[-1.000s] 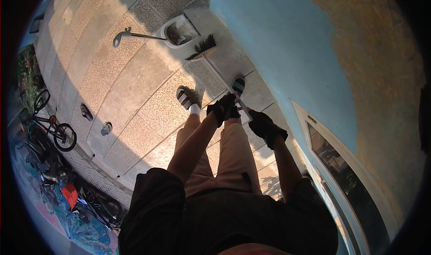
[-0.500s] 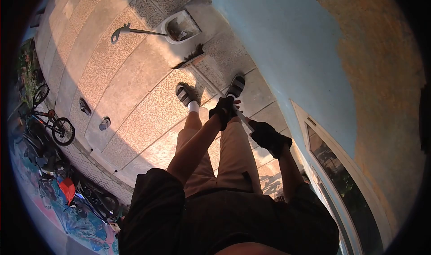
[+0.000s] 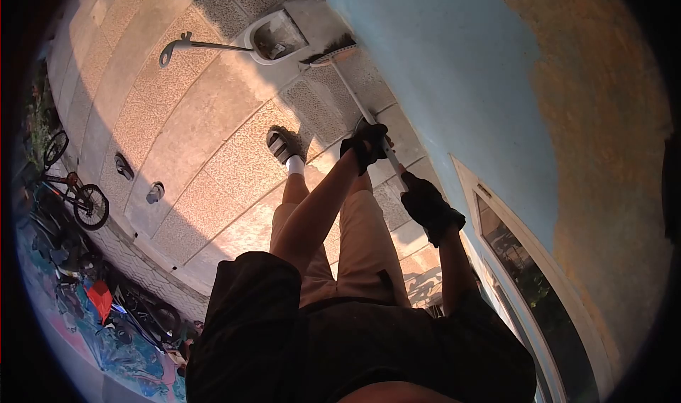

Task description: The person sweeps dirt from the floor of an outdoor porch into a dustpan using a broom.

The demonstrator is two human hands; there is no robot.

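Note:
My left hand (image 3: 364, 148), in a black glove, is wrapped round the pale handle of a broom (image 3: 348, 87). Nearer my body, my right hand (image 3: 429, 208), also gloved in black, grips the upper end of the same handle. The broom's dark bristles (image 3: 339, 46) lie on the paving near the wall, just to the right of a dustpan (image 3: 279, 37). Some debris shows inside the dustpan, and its long handle (image 3: 213, 46) extends to the left.
A blue wall (image 3: 454, 63) with a framed window (image 3: 525, 261) rises on the right. Two loose sandals (image 3: 124, 166) (image 3: 155, 192) lie on the left. Bicycles (image 3: 91, 206) and a red object (image 3: 100, 300) are at the lower left.
The broom head has moved up and to the right, towards the wall. My left hand has moved up and slightly right with the handle, while my right hand has shifted slightly.

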